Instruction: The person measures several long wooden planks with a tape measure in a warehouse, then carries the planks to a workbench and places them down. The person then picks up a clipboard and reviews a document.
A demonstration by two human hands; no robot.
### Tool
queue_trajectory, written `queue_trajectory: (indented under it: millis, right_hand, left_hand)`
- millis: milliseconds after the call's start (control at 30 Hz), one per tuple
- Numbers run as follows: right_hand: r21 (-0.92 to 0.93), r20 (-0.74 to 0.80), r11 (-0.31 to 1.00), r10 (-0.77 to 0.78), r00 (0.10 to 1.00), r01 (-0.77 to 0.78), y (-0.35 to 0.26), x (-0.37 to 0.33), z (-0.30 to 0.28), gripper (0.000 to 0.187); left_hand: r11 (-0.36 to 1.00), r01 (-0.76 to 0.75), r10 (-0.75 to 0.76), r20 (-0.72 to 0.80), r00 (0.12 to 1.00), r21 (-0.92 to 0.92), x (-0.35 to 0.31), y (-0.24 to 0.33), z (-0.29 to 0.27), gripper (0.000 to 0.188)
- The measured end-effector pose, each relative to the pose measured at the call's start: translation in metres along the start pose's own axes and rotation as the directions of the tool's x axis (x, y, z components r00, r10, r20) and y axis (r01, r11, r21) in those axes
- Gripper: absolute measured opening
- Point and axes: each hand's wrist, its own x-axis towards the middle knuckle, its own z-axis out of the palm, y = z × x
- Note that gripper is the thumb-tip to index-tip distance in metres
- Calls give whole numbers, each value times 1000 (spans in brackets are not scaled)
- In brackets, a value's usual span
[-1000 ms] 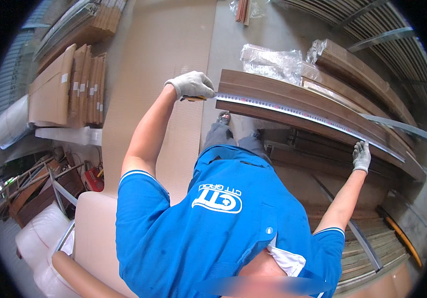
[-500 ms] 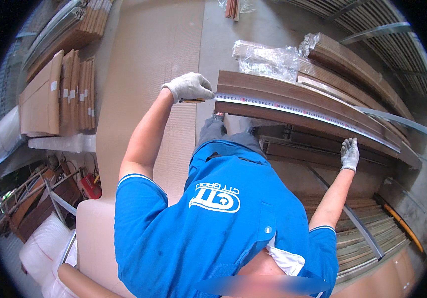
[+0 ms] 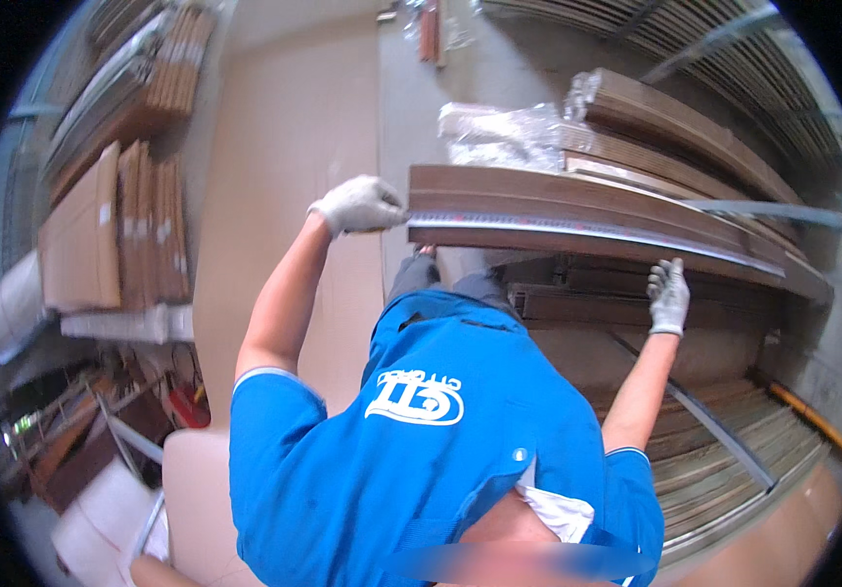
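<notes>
My left hand [image 3: 358, 204], in a pale work glove, is closed at the left end of a long brown board [image 3: 509, 191]. A tape measure [image 3: 538, 227] runs out from that hand, its pale blade lying lengthwise along the board toward the right. The glove hides most of its case. My right hand [image 3: 669, 296], gloved too, is at the board's near edge with fingers raised and slightly bent, holding nothing that shows. Its fingertips come close to the edge; whether they touch cannot be told.
Plastic-wrapped bundles [image 3: 504, 137] and long wrapped boards [image 3: 680, 122] lie beyond the brown board. Metal bars [image 3: 719, 440] jut out at right above stacked planks [image 3: 744, 470]. Flat brown packages [image 3: 83, 235] lean at left beside a long tan sheet [image 3: 289, 98].
The view has shifted, so the board sits lower and further left. Relative to the board, my right hand has come nearer its near edge, fingers less spread. My left hand keeps its grip.
</notes>
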Motion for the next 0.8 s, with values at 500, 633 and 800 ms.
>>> queue_trajectory:
  millis: [500, 633, 800]
  right_hand:
    - [349, -64, 849, -401, 914, 397, -4, -43, 76, 24]
    - [357, 161, 884, -378, 912, 303, -10, -71, 93, 25]
    - [175, 156, 886, -455, 877, 429, 2, -105, 119, 30]
  left_hand:
    - [959, -182, 181, -21, 983, -217, 9, 90, 103, 29]
    - [831, -448, 430, -131, 893, -329, 28, 108, 132, 35]
    - [841, -387, 362, -137, 922, -379, 29, 133, 140, 50]
